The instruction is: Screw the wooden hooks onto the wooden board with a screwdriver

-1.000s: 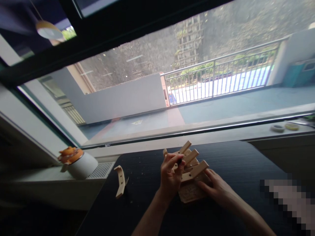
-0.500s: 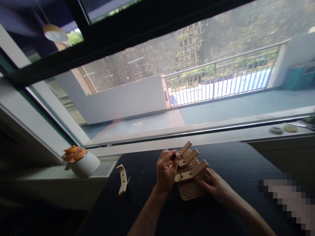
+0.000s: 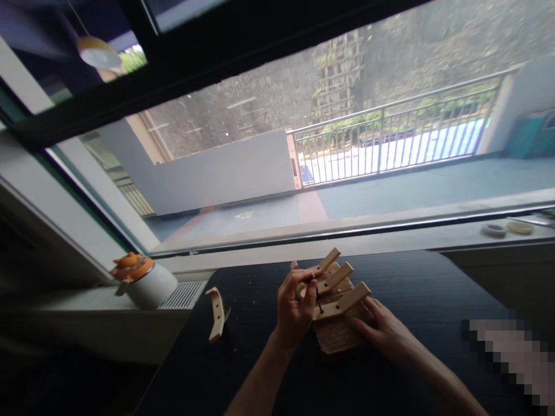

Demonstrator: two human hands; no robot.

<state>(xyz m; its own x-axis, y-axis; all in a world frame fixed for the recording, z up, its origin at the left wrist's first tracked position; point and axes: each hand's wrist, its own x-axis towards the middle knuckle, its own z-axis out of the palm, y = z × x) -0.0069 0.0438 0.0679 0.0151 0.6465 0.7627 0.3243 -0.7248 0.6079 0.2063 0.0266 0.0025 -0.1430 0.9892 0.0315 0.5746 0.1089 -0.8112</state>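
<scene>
My left hand is closed round a small dark screwdriver. Its thin shaft slants down to a hole in the nearest angled wooden hook. That hook is one of three lying side by side across a flat wooden board. My right hand grips the board's right side, thumb on top and fingers behind the raised hook arm. Fingers of the left hand hide most of the tool's handle. Off to the left, a loose wooden hook with holes lies on the dark table, small thin screws beside it.
The dark table stands against a windowsill. A white pot with an orange animal figure sits left, near a vent grille. Two tape rolls lie on the sill at right. A blurred-out patch covers the lower right.
The left fingers have turned and closed further over the tool's dark handle, which shows less now. The right hand stays on the board. The view has shifted slightly.
</scene>
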